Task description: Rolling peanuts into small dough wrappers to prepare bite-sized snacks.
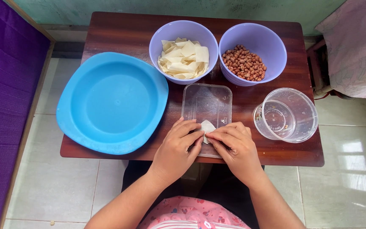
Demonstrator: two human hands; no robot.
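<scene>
Pale dough square (207,126) is sitting pinched between my two hands, over the near end of the clear rectangular lid (206,104). I am closing my left hand (178,144) and right hand (234,144) fingertips on its edges, probably folding it. Wrapper bowl (183,51) and peanut bowl (252,53) are waiting just beyond, within reach. Blue plate (113,101) is overhanging the table's (123,32) left and near edges. Clear round tub (289,114) is crowding my right; open room is lying near centre only.
</scene>
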